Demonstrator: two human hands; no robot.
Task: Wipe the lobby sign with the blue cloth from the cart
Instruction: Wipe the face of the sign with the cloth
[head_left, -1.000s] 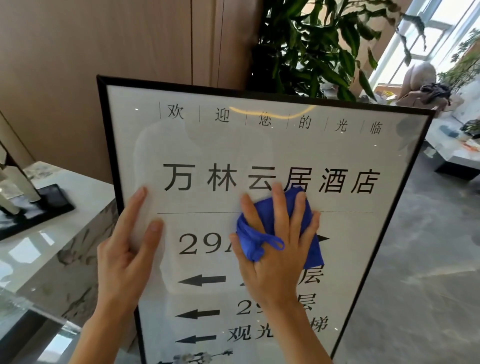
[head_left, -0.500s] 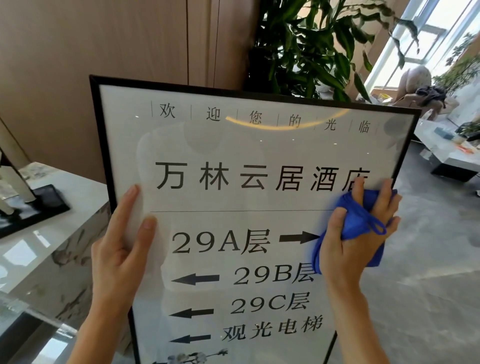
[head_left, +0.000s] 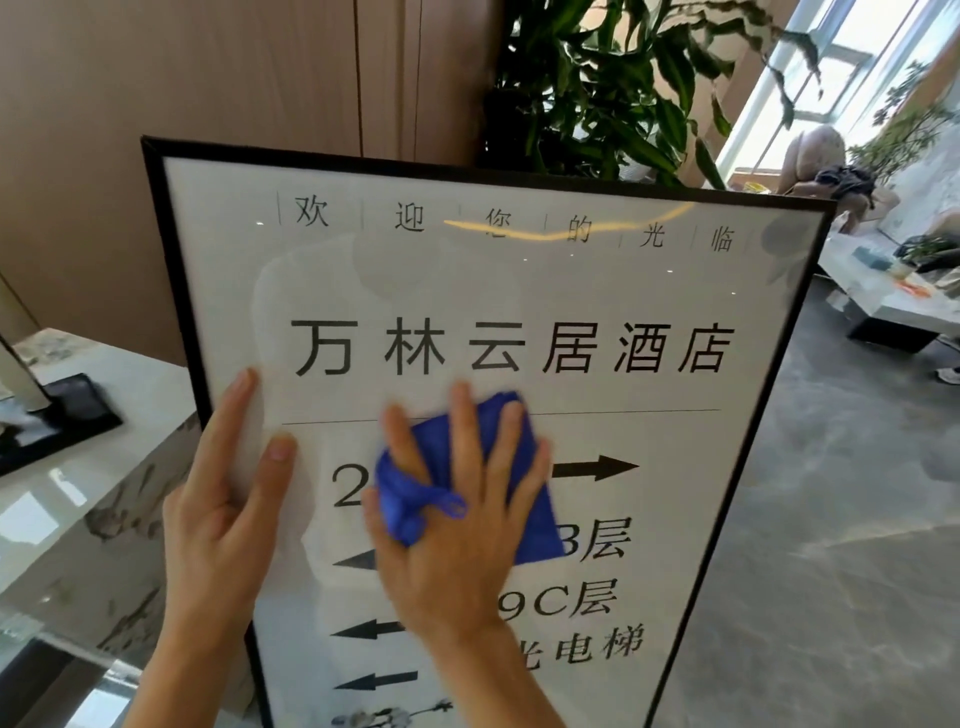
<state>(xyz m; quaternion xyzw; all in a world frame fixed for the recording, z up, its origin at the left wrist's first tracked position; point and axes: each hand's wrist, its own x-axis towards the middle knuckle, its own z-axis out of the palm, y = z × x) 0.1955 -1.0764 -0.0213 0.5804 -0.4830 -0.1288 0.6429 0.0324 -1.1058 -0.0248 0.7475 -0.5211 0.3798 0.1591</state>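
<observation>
Lobby sign being wiped across its middle, upright beside the marble counter.

The blue cloth is being pressed flat under the right hand, fingers spread and straight; the frame's left edge is being steadied by the left hand, fingers extended. The sign is likely being risked tipping if pushed too hard, or the bunched cloth slipping out.

One head-worn, wide-angle camera is supplying the only view. It is looking forward and slightly down, sitting close to the framed lobby sign, which is filling most of the picture. Both forearms are entering from the bottom edge; straight lines are bowing near the margins.
</observation>
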